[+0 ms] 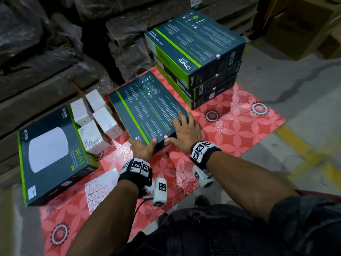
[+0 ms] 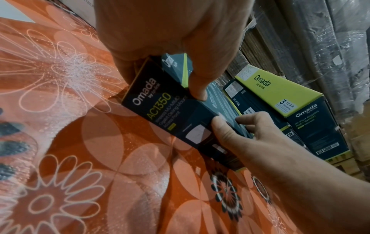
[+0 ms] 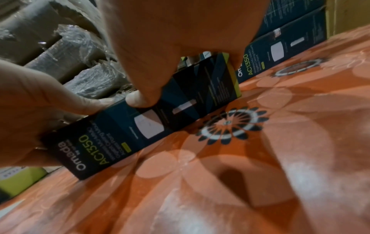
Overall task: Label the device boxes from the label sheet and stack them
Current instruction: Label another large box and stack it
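The label sheet (image 1: 100,189), thin and gridded, is left flat on the glossy floral mat (image 1: 230,133), just nearer than the flat device box (image 1: 147,109). That matte cardboard box is gripped at its near corner by the left hand (image 1: 142,148), while the right hand (image 1: 184,132) is spread open on top, seemingly steadying a small label. Beyond the box, the stack (image 1: 199,58) is squared up, three high.
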The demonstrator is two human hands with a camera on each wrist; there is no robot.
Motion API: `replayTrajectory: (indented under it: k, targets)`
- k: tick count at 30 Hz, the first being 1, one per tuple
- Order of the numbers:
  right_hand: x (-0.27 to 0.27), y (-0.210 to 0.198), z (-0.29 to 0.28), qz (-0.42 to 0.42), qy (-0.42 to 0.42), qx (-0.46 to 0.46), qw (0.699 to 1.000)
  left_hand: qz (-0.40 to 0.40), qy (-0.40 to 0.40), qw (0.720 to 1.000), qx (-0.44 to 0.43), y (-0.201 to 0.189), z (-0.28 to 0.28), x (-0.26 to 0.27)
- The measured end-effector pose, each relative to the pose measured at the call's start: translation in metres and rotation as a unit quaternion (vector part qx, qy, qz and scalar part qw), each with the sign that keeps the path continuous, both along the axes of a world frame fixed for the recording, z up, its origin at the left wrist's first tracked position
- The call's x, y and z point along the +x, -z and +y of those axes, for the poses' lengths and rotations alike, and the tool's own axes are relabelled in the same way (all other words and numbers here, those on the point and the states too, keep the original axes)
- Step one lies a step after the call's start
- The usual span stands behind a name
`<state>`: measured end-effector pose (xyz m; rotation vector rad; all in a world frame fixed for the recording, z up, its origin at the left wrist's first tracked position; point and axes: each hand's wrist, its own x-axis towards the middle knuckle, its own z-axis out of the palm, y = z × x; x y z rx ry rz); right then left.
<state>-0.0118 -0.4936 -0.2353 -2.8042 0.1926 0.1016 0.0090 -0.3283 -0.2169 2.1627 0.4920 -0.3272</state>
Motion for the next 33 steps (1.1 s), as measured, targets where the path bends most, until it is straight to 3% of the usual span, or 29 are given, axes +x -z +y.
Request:
replayTrajectory:
  k: [33]
  targets:
    - [0.002, -0.001, -0.005, -0.002, -0.002, 0.023, 1.000, 0.020, -0.017, 1.000, -0.006, -0.003, -0.003, -0.001]
